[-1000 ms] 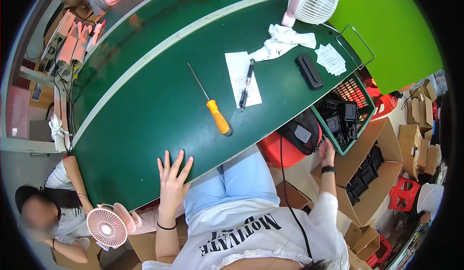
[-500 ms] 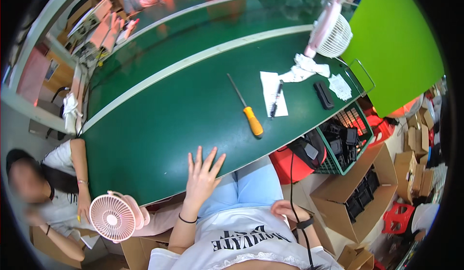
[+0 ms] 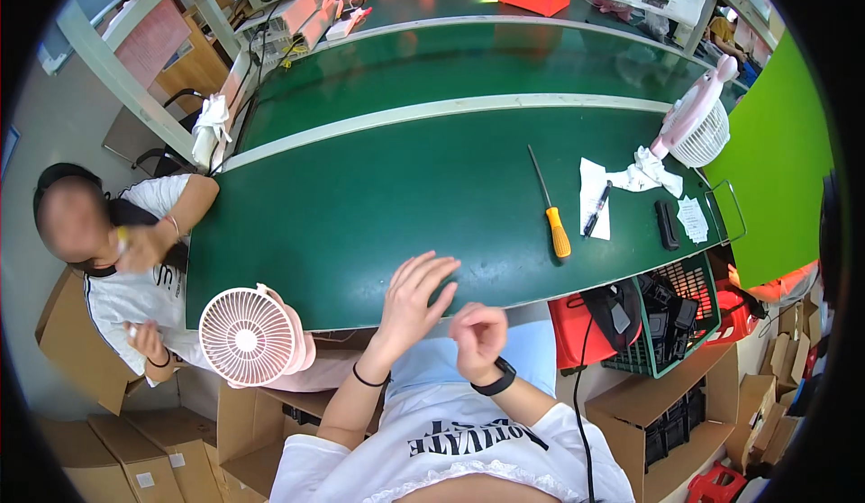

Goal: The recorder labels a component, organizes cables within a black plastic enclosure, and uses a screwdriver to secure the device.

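Over the near edge of the green-topped table, my left hand is open, its fingers stretched out and holding nothing. My right hand is raised beside it above my lap, fingers curled in, with no object showing in them. The two hands are close but apart. To their right on the tabletop lies a screwdriver with a yellow handle and long shaft pointing away from me. Beyond it a black pen rests on a white paper slip.
Crumpled white tissue, a black case, small papers and a pink fan occupy the table's right end. Another pink fan stands near left, beside a seated person. A green crate sits below right.
My left hand has lifted off the tabletop. My right hand has come up from my side to beside it. The view has shifted, and the person at left has raised a hand.
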Available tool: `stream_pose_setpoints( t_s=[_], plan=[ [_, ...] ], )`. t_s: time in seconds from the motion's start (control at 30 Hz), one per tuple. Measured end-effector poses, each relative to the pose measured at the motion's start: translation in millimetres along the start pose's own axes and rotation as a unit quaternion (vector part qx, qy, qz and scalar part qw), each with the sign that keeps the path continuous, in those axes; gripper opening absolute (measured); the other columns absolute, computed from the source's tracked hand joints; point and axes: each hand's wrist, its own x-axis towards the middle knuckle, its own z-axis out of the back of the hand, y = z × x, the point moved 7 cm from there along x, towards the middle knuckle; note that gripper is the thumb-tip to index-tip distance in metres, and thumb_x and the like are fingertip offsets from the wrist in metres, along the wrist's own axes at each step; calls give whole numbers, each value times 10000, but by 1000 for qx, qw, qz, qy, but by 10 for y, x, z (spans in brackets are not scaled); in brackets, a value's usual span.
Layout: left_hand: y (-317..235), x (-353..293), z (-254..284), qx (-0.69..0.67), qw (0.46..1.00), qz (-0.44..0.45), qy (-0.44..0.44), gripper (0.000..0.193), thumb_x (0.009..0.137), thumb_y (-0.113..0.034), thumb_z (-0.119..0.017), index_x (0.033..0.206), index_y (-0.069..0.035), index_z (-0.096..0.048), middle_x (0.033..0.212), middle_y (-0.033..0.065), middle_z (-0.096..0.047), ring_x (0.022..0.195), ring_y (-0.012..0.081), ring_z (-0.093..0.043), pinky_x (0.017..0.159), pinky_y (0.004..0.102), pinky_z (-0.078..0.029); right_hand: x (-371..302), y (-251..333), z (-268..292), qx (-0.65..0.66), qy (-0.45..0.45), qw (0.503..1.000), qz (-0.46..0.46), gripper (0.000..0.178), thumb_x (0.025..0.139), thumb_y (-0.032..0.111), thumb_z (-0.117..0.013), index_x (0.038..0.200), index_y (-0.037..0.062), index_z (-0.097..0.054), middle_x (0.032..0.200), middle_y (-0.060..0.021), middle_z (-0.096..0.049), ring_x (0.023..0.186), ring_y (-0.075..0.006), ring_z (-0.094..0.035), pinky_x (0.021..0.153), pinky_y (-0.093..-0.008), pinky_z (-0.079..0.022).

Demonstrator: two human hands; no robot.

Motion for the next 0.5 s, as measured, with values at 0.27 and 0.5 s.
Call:
stream_pose_setpoints(
  t_s=[0.27,0.5],
  plan=[
    [57,253,174,67,997,-16,-43,355,863,-140,-708,1212,-95,-661,1143,106,-692,1147,322,-621,997,450,-469,854,-237,324,-134,1,987,-87,73,937,-1,-592,998,17,-629,908,-42,-675,746,-93,-652,652,-231,-511],
    [231,394,192,82,996,-22,-39,282,881,-170,-699,1159,-120,-696,1112,112,-702,1125,314,-634,969,443,-491,1803,-92,1103,-202,12,971,-129,132,969,87,-580,1070,85,-665,903,12,-661,774,-45,-571,645,-181,-419]
  ],
)
